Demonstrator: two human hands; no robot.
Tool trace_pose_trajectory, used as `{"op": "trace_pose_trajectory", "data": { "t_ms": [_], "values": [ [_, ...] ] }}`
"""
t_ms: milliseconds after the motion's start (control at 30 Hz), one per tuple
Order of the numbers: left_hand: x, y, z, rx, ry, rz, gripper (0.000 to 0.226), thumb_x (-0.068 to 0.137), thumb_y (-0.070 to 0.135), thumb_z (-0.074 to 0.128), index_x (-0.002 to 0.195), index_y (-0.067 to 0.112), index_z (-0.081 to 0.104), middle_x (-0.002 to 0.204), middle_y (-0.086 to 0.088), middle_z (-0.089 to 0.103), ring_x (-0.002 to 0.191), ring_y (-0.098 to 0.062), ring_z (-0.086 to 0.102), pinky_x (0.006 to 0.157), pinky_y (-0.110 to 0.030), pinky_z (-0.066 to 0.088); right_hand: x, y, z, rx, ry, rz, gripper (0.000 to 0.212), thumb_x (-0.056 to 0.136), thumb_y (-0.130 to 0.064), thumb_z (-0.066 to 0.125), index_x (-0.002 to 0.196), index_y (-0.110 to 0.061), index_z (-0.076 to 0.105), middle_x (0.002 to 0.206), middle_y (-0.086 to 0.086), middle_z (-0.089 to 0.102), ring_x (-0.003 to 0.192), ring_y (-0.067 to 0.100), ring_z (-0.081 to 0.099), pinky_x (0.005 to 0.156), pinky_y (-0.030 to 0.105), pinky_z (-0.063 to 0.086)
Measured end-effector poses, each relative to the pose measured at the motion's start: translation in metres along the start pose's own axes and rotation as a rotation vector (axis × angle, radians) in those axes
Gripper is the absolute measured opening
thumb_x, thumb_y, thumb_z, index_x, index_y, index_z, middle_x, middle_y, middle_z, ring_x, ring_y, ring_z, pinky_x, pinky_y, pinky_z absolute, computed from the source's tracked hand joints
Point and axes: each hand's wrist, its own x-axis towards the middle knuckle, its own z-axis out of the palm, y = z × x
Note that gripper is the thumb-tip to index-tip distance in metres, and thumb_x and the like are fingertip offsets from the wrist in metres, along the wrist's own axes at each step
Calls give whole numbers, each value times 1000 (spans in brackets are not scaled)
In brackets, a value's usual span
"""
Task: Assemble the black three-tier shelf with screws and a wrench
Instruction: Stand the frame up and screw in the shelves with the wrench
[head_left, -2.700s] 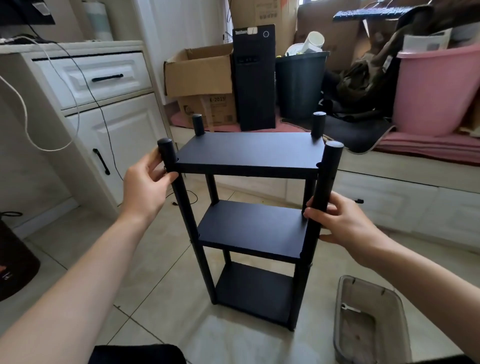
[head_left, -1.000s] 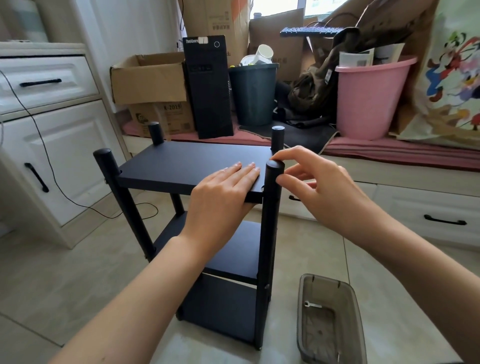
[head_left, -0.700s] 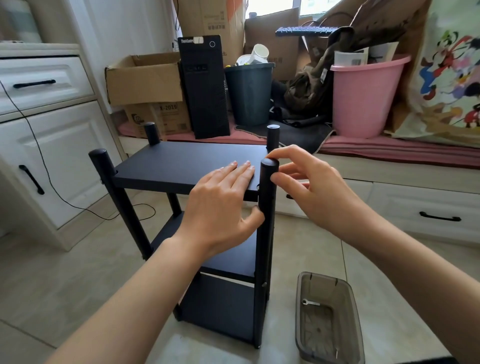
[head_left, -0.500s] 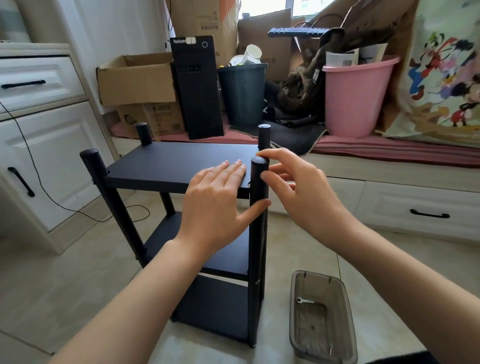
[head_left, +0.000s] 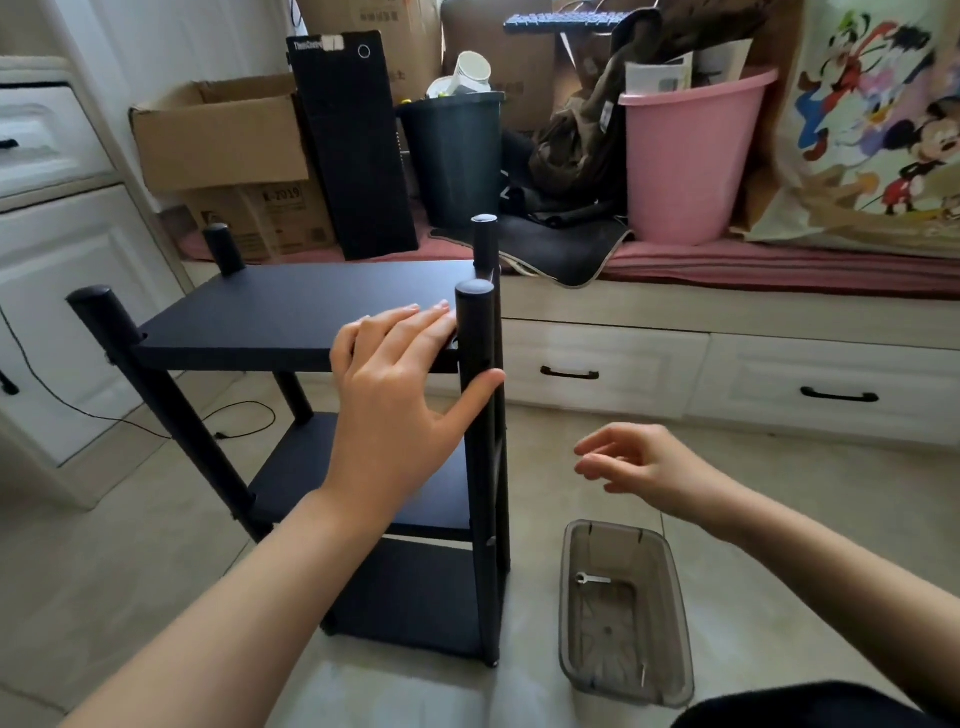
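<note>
Now that the right hand (head_left: 644, 462) has dropped from the post top, empty and loosely curled above the tray (head_left: 675, 613), tightening seems finished. The left hand (head_left: 400, 395) lies flat on the shelf (head_left: 291, 306), thumb against the post (head_left: 475, 332). Three tiers, four posts, one wrench (head_left: 592, 578) below.
</note>
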Motion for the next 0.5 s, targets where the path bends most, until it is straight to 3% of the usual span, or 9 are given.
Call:
{"op": "trace_pose_trajectory", "data": {
  "t_ms": [133,267,333,433,500],
  "values": [
    [2,0,4,-1,54,26,55,90,53,63,122,9,69,124,-3,69,123,-24,57,109,-34,26,3,83,25,-38,-28,176,5,94,-22,66,97,-20,69,89,1,75,88,16,72,78,34,59],
    [0,-1,9,12,62,40,53,91,52,64,122,9,69,123,-3,68,121,-25,57,106,-37,28,10,165,57,-216,-125,289,8,90,-27,71,97,-22,68,92,-8,71,83,2,66,71,14,52],
    [-1,-2,9,22,75,44,51,91,50,66,121,9,69,122,-3,68,119,-25,57,104,-36,28,15,197,70,-333,-185,348,9,89,-26,72,96,-21,67,95,-5,70,82,4,65,65,10,47],
    [-1,-2,10,35,78,44,49,93,50,64,120,9,69,121,-3,67,118,-25,56,102,-36,28,19,238,87,-532,-333,431,12,90,-20,68,102,-16,68,107,1,71,95,13,66,68,15,42],
    [-2,-2,11,47,80,48,50,95,52,60,119,9,70,121,-2,67,117,-24,56,101,-38,29,18,258,99,-702,-482,424,11,94,-14,55,89,-16,65,113,7,70,95,19,63,70,22,39]
  ]
}}
